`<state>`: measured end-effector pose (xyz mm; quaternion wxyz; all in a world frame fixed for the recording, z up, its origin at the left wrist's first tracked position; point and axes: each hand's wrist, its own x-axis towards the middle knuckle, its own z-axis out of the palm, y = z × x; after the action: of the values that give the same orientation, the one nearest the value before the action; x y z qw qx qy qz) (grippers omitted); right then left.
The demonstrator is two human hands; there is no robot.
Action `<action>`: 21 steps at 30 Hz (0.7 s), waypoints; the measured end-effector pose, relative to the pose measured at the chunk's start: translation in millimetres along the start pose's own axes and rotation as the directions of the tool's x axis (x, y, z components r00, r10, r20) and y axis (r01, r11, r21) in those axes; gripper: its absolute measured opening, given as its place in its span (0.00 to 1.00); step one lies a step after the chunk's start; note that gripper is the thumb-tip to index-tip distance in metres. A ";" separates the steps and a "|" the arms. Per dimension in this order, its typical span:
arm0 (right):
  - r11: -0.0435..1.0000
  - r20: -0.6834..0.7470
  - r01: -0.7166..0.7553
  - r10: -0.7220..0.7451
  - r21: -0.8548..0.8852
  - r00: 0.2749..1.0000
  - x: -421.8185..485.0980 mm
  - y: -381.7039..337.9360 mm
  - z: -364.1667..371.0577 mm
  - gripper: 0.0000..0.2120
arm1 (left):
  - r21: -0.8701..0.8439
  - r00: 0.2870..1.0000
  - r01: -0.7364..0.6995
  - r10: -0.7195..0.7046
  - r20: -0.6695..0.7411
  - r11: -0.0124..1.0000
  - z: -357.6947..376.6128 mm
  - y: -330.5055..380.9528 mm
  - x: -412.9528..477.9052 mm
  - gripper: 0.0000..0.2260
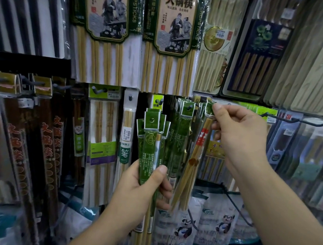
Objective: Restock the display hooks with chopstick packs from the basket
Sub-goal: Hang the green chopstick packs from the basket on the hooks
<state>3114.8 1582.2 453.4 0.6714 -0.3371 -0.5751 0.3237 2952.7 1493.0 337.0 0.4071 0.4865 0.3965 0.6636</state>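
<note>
Nearest the camera, the left hand is wrapped round a bundle of green packs, with the thumb across the front and the fingers curled behind. The bundle stands upright with its long axis vertical. The green header cards fan out at the top and the pale chopstick tips point straight down below the fist.

A little higher and to the right, the right hand pinches the green header of a single pack between thumb and forefinger, the other fingers loosely curled below. This pack hangs from the pinch at a slant. Its header is up by the fingertips and its long axis runs down and leftward, so the chopstick tips end near the left hand's fingers. A red and white label sits on its upper part.

Just behind, between the two hands, hanging green packs hang vertically from a hook. The pinched header is just to the right of that hook; I cannot tell whether it touches it. A bare hook juts out further right.

Panda bags hang lower down behind the packs. Dark packs with red lettering hang on the left, and large packs marked CHOPSTICKS fill the row above.
</note>
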 end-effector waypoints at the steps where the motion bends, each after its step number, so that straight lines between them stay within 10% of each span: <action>1: 1.000 -0.012 0.013 -0.014 -0.023 1.000 1.4 0.6 0.0 0.06 | -0.001 1.000 0.000 0.000 0.009 1.000 0.4 0.1 -0.2 0.14; 21: 0.973 -0.025 0.189 -0.194 -0.134 0.981 2.3 15.8 1.1 0.06 | 0.024 0.999 -0.010 0.009 0.037 1.000 0.1 -2.0 -0.7 0.04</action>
<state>3113.3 1593.1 441.7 0.6870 -0.3294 -0.6118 0.2127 2953.3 1493.2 334.9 0.4053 0.5056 0.3945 0.6515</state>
